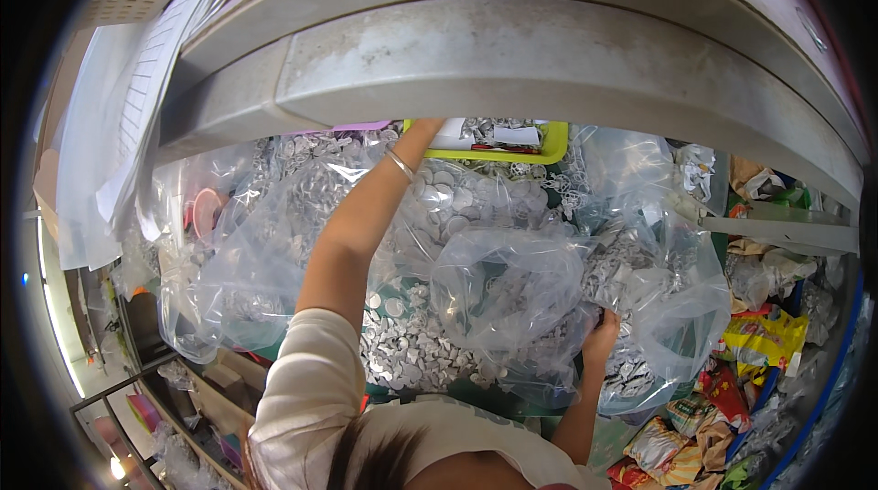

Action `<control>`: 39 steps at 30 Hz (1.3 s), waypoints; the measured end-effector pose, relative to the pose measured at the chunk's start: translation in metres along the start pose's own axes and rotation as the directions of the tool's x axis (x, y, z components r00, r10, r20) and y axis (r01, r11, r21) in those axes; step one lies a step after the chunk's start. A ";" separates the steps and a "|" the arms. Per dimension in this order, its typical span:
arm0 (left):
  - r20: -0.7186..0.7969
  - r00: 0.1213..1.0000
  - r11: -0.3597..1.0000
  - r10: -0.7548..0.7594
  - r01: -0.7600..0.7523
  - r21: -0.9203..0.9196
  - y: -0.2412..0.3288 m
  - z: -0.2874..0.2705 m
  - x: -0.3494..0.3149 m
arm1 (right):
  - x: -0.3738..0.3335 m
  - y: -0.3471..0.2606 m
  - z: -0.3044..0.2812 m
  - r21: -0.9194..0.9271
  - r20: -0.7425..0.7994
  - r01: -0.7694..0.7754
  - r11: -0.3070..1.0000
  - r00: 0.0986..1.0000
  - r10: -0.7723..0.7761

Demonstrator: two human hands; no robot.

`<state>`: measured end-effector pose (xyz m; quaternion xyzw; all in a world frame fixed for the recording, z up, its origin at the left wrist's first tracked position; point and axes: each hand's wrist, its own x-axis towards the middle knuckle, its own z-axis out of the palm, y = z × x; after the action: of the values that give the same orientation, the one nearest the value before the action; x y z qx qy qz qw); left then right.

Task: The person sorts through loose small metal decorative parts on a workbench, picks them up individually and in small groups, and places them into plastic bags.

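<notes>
My left arm stretches away to a yellow-green tray [556, 144] holding small metal pieces and white paper. Only the base of my left hand [432, 129] shows at the tray's near left corner; its fingers are hidden behind the grey beam. Nearer to me and to the right, my right hand [600, 340] is closed on the edge of a clear plastic bag [572, 364]. Small grey metal pieces [631, 371] lie beside that hand. A loose heap of flat metal pieces [412, 348] spreads between my arms, and round metal discs [446, 199] lie beyond it.
A thick grey beam [476, 60] crosses above the far side of the table. Clear bags [247, 261] of metal pieces crowd the left. Paper sheets [137, 133] hang at far left. Crumpled colourful packets [764, 344] fill a blue-edged container at right. A pink-rimmed cup [207, 213] stands among the bags.
</notes>
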<state>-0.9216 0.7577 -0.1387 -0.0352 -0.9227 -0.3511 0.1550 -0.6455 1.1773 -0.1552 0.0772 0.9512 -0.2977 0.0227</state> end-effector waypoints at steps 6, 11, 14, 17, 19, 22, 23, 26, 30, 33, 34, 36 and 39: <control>0.349 0.933 0.992 -0.084 0.111 -0.056 0.021 -0.020 -0.002 | 0.000 -0.001 0.000 0.003 -0.015 0.010 1.000 1.000 -0.010; 0.560 0.809 0.903 -0.178 -0.092 0.419 0.022 -0.025 -0.017 | 0.000 -0.011 -0.005 0.014 0.043 -0.041 0.999 0.998 0.040; 0.532 0.842 0.915 -0.095 -0.136 0.379 0.019 -0.028 -0.014 | -0.001 -0.006 -0.002 0.021 0.000 0.010 1.000 1.000 -0.011; 0.306 0.949 0.991 -0.077 0.040 0.126 0.011 -0.034 -0.010 | 0.000 -0.004 -0.001 0.014 0.009 0.015 1.000 1.000 -0.015; 0.172 0.981 0.996 -0.087 0.086 0.013 0.006 -0.037 -0.009 | -0.001 -0.003 -0.001 0.003 0.011 0.017 1.000 1.000 -0.017; 0.083 0.992 0.995 -0.100 0.101 -0.010 0.001 -0.041 -0.008 | -0.001 -0.003 -0.001 -0.005 0.005 0.015 1.000 1.000 -0.015; 0.074 0.992 0.995 -0.099 0.099 0.002 -0.001 -0.042 -0.007 | -0.001 -0.005 -0.002 -0.003 0.020 -0.015 1.000 1.000 0.015; 0.074 0.992 0.994 -0.098 0.095 0.045 -0.002 -0.045 -0.004 | -0.001 -0.003 0.000 -0.012 0.014 0.001 1.000 1.000 -0.001; 0.138 0.988 0.990 -0.065 0.047 0.132 0.003 -0.046 0.002 | -0.001 -0.001 0.001 -0.012 0.005 0.012 1.000 1.000 -0.012; 0.248 0.968 0.974 -0.031 -0.027 0.227 0.013 -0.047 0.000 | -0.001 -0.001 0.002 -0.007 -0.005 0.013 1.000 1.000 -0.013; 0.295 0.955 0.963 -0.021 -0.061 0.264 0.017 -0.048 -0.002 | -0.001 -0.001 0.001 -0.004 -0.001 0.007 1.000 1.000 -0.007; 0.408 0.913 0.923 -0.003 -0.155 0.352 0.027 -0.049 -0.007 | -0.001 -0.003 0.000 0.003 0.004 -0.005 1.000 1.000 0.005; 0.452 0.892 0.889 -0.005 -0.204 0.411 0.030 -0.048 -0.013 | -0.002 0.002 0.002 -0.019 -0.024 0.046 0.999 0.999 -0.046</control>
<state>-0.8916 0.7489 -0.0900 -0.1257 -0.9860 -0.1033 -0.0361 -0.6435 1.1770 -0.1579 0.0585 0.9558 -0.2882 0.0051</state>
